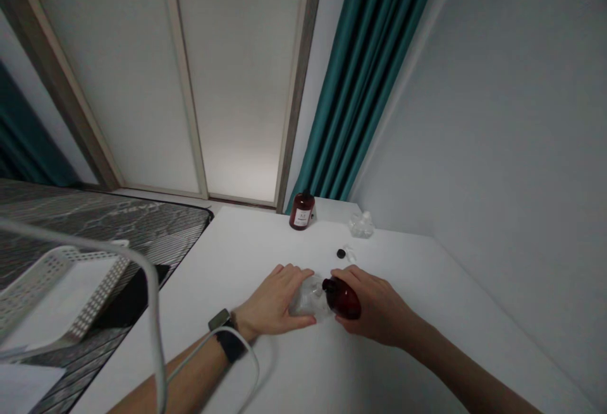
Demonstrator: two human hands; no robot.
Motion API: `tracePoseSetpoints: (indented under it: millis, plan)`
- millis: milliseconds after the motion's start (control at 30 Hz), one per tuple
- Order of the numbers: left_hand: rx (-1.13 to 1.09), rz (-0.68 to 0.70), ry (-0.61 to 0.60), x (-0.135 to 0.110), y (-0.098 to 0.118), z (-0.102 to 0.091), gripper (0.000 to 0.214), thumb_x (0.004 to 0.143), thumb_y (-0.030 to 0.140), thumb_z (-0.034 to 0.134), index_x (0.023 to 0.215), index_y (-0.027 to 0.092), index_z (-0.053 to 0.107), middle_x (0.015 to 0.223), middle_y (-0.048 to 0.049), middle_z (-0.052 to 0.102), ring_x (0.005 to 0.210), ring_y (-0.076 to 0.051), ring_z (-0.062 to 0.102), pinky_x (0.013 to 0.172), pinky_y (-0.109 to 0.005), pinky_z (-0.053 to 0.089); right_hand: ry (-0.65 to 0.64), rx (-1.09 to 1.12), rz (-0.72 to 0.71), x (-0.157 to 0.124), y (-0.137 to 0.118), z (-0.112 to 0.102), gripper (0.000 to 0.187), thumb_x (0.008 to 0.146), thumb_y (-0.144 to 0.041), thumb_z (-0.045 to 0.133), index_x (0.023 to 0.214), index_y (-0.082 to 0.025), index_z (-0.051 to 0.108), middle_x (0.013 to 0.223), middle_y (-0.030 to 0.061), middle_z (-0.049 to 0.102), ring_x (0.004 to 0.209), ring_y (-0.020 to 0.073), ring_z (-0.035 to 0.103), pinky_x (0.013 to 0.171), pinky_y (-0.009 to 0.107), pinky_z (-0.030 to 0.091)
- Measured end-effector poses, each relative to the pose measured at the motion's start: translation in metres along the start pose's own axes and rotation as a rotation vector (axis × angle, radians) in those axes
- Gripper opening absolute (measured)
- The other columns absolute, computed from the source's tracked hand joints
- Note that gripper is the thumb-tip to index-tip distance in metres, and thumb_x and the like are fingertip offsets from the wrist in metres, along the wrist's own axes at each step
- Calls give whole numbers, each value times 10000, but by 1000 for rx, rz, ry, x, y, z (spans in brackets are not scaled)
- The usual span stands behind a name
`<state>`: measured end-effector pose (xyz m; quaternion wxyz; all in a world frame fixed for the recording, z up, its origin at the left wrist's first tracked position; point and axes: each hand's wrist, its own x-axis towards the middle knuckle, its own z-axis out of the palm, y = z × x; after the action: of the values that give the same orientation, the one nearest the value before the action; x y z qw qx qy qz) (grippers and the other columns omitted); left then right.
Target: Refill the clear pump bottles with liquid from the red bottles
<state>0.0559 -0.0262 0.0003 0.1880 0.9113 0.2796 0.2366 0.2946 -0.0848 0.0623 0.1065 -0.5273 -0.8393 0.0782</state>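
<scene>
My left hand (275, 300) is wrapped round a small clear container (310, 297) on the white table (403, 275). My right hand (374, 306) grips a dark red-brown bottle (342, 297), tipped on its side with its black neck pointing at the clear container. The two touch or nearly touch at the mouth. A dark watch sits on my left wrist, and a white cable runs past it.
A second brown bottle with a label (301, 210) stands at the table's back edge. A small black cap (341, 253) and crumpled clear plastic (361, 224) lie beyond my hands. A white perforated basket (57, 294) rests on a dark patterned surface at left. Teal curtain behind.
</scene>
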Motion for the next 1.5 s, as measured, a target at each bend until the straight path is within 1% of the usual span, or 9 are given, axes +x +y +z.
tracePoseSetpoints:
  millis: [167, 267, 367, 500, 833, 1067, 1233, 1500]
  plan:
    - [35, 2, -15, 0, 2, 0, 715, 761, 459, 751, 1327, 181, 415, 1183, -117, 602, 1047, -319, 558, 953, -481, 403, -22, -58, -7, 1, 1, -1, 575, 705, -222, 662, 1254, -236, 489, 1127, 94, 624, 957, 268, 651, 821, 411, 514]
    - [25, 0, 3, -1, 1, 2, 714, 755, 433, 764, 1323, 177, 415, 1181, -117, 598, 1052, -317, 555, 956, -477, 419, -19, -80, -16, 1, 1, 0, 582, 708, -221, 661, 1262, -237, 484, 1121, 92, 625, 947, 268, 651, 809, 408, 512]
    - [-10, -6, 30, -1, 0, 5, 717, 745, 386, 784, 1319, 163, 416, 1180, -118, 589, 1069, -308, 546, 972, -460, 436, -20, -100, -22, 2, 1, -1, 579, 712, -221, 665, 1261, -244, 483, 1116, 87, 627, 921, 260, 653, 788, 396, 509]
    - [-73, -17, 37, 0, 1, 6, 715, 725, 326, 807, 1305, 159, 425, 1171, -110, 583, 1083, -297, 550, 980, -441, 460, -24, -121, -31, 2, 1, -4, 570, 714, -227, 673, 1252, -247, 485, 1105, 82, 629, 923, 257, 650, 785, 389, 502]
    - [-167, -20, 72, -1, 1, 8, 720, 712, 268, 802, 1317, 198, 418, 1197, -101, 551, 1107, -277, 567, 994, -422, 482, -50, -159, -46, 4, 0, -8, 561, 711, -231, 670, 1245, -250, 500, 1084, 80, 635, 918, 252, 643, 773, 369, 476]
    - [-168, -28, 64, -1, 3, 8, 717, 706, 270, 808, 1310, 176, 435, 1177, -110, 564, 1086, -283, 578, 977, -426, 494, -68, -170, -49, 5, 0, -10, 546, 712, -233, 663, 1236, -253, 510, 1089, 79, 633, 920, 254, 639, 767, 368, 469]
    - [-162, -33, 72, -1, 3, 9, 711, 709, 277, 804, 1308, 185, 433, 1175, -107, 566, 1084, -283, 586, 966, -427, 503, -81, -191, -46, 6, -2, -12, 554, 711, -239, 667, 1241, -259, 508, 1082, 74, 634, 907, 258, 640, 757, 373, 465]
    - [-157, -57, 73, -1, 4, 10, 698, 714, 290, 800, 1302, 197, 436, 1169, -104, 575, 1066, -287, 599, 941, -427, 511, -80, -217, -42, 6, -4, -14, 536, 716, -244, 654, 1231, -263, 511, 1052, 64, 633, 880, 243, 632, 729, 347, 430]
